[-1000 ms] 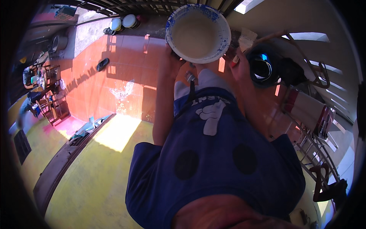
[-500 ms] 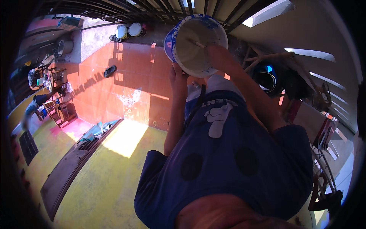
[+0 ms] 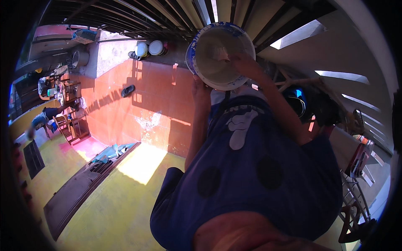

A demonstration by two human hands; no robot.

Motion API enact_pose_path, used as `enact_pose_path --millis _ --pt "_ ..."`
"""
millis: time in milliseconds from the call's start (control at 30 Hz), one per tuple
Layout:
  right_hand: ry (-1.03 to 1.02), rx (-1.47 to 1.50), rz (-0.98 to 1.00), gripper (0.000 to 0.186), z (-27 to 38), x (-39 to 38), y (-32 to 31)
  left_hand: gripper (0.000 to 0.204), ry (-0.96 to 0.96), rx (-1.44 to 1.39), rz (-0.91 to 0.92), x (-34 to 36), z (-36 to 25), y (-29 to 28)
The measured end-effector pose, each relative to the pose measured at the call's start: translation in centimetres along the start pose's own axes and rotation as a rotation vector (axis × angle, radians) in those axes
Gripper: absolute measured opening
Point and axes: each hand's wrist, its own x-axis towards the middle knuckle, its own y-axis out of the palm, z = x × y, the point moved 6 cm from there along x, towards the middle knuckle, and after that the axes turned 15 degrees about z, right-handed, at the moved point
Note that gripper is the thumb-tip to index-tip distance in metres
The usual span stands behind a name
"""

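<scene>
A white plastic bucket with blue paint-spattered sides (image 3: 193, 53) is held up at the top centre, with pale liquid inside. My left hand (image 3: 201, 87) is closed on its near-left underside, fingers partly hidden by it. My right hand (image 3: 240, 62) reaches over the right rim, fingers closed round a brush (image 3: 220, 53) that dips into the liquid; its bristle end is hard to make out. Below the bucket is the front of my blue shirt (image 3: 234, 175).
Lidded pails (image 3: 155, 47) and a sandal (image 3: 127, 90) lie beyond orange tiles. Another person (image 3: 45, 117) is by wooden chairs (image 3: 67, 127) at left. A long dark panel (image 3: 71, 201) lies on yellow floor. A black helmet-like object (image 3: 295, 102) and metal frame (image 3: 351, 184) stand right.
The brush, earlier upright outside the bucket in my right hand, moved left into it. My right hand followed over the rim. The bucket shifted slightly down in view.
</scene>
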Motion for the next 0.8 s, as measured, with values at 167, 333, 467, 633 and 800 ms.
enact_pose_path --millis 167,333,467,633,800 --pt "0.252 0.640 0.144 0.041 0.0 -3.9 -3.2 0.069 -0.052 0.353 0.048 2.4 -1.9 -0.4" --pt "0.142 0.722 -0.132 0.033 2.3 -8.1 -3.4 0.071 -0.153 0.304 0.190 4.9 -2.9 -1.2" --pt "0.035 0.703 -0.262 0.037 1.8 -9.6 -2.6 0.062 -0.222 0.486 0.221 6.6 -4.3 -1.4" --pt "0.001 0.578 -0.623 0.029 -3.3 -11.0 -1.8 0.059 -0.256 0.790 0.264 7.8 -5.7 -1.9" --pt "0.189 0.147 -0.902 0.031 -11.7 -11.1 -2.1 0.066 -0.216 1.111 0.337 8.1 -4.9 -2.4"
